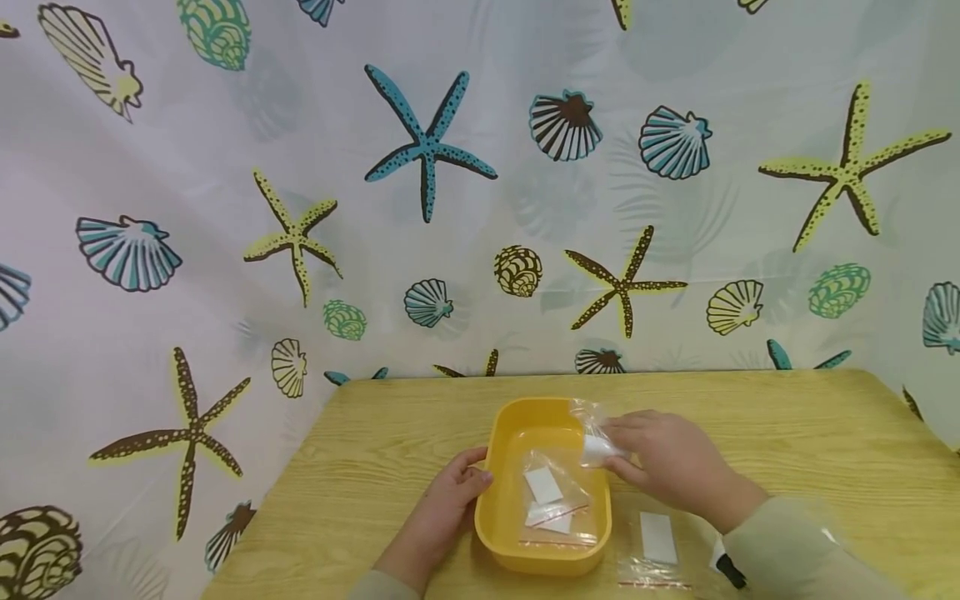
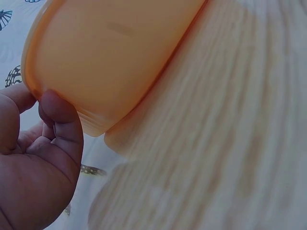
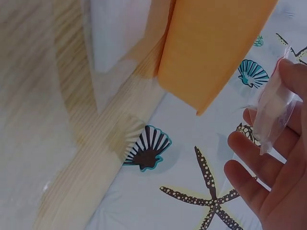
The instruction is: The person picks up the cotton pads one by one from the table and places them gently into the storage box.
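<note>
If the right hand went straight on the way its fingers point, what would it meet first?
Probably the tub, at its right rim, with the held bag leading; height is unclear, so the right hand might pass over it instead.

head: soft, even light | left wrist: tabletop [image 2: 216,120] blurred | right wrist: white piece [image 3: 120,36] blurred

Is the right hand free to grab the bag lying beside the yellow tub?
Probably not: the right hand is holding another bag at the yellow tub, though nothing seems to cover the bag on the table.
</note>
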Motion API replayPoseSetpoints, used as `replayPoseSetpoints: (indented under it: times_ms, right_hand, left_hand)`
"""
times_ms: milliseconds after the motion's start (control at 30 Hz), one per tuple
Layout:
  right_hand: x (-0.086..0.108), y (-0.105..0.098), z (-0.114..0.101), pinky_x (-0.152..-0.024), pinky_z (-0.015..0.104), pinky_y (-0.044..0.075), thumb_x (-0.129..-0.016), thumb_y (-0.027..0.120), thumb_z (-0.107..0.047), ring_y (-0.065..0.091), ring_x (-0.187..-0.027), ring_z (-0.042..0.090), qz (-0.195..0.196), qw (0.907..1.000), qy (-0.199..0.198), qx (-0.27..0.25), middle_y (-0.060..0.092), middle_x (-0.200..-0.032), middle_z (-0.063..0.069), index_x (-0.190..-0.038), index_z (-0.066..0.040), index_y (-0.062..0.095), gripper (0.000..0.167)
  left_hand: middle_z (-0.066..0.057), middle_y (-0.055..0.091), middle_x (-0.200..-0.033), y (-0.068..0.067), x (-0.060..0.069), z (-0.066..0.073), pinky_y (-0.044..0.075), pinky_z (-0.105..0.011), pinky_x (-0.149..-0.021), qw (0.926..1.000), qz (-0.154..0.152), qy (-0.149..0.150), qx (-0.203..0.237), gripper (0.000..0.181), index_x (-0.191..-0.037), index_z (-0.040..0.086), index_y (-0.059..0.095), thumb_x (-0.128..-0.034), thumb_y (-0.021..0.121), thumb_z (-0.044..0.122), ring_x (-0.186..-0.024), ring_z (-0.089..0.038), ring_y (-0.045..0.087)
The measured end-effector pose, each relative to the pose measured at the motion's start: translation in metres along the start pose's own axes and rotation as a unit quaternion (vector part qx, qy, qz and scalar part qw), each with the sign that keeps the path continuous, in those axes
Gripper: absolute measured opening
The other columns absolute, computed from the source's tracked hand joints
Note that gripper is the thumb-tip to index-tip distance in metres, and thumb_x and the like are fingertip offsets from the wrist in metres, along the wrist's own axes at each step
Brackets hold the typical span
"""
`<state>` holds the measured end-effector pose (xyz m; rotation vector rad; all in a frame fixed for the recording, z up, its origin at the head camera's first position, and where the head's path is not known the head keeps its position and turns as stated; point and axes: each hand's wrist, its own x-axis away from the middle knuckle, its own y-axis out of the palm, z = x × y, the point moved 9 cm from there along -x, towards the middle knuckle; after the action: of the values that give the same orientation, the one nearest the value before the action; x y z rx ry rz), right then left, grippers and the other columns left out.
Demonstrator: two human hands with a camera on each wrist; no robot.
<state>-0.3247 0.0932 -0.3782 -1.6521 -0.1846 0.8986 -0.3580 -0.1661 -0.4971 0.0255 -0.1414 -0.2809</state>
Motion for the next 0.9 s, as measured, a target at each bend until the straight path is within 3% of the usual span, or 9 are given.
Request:
replayPoseSetpoints:
  times_ms: [200, 500, 900]
  right_hand:
    - [-0.008, 0.005, -0.015, -0.096, 0.046, 0.052, -0.093, 0.070, -0.047, 0.066, -0.112, 0.025, 0.014, 0.9998, -0.007, -0.012, 0.071, -0.122, 0.000, -0.118, -0.014, 0.076, 0.042]
    - [-0.019, 0.018, -0.029, -0.095, 0.054, 0.050, -0.094, 0.069, -0.048, 0.060, -0.118, 0.031, -0.026, 0.9996, 0.011, -0.005, 0.067, -0.129, 0.005, -0.128, -0.019, 0.072, 0.045]
    - [-0.008, 0.016, -0.020, -0.100, 0.055, 0.047, -0.097, 0.060, -0.057, 0.053, -0.128, 0.030, -0.032, 0.9994, 0.013, -0.002, 0.061, -0.139, 0.004, -0.132, -0.022, 0.069, 0.051]
  left_hand:
    - [-0.017, 0.060, -0.112, 0.001, 0.000, 0.001, 0.057, -0.032, -0.079, 1.0000, -0.005, 0.004, -0.001, 0.054, -0.154, 0.004, 0.036, -0.1063, 0.055, 0.020, -0.093, -0.021, 0.062]
    - [-0.018, 0.060, -0.113, 0.002, -0.002, 0.000, 0.057, -0.032, -0.079, 0.9999, -0.012, 0.002, 0.005, 0.054, -0.154, 0.005, 0.037, -0.1062, 0.055, 0.021, -0.094, -0.020, 0.064]
    - [-0.018, 0.060, -0.111, 0.001, -0.002, 0.000, 0.057, -0.031, -0.078, 0.9998, -0.014, 0.005, 0.011, 0.053, -0.153, 0.004, 0.038, -0.1060, 0.055, 0.019, -0.093, -0.020, 0.063]
